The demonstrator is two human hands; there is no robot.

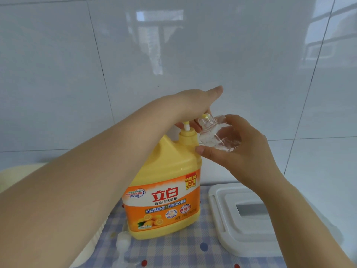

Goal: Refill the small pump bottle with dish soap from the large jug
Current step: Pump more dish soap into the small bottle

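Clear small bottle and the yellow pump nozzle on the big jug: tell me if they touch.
Touching. The head view shows the yellow pump nozzle tip sitting inside the threaded mouth of the clear small bottle, which the right hand holds tilted.
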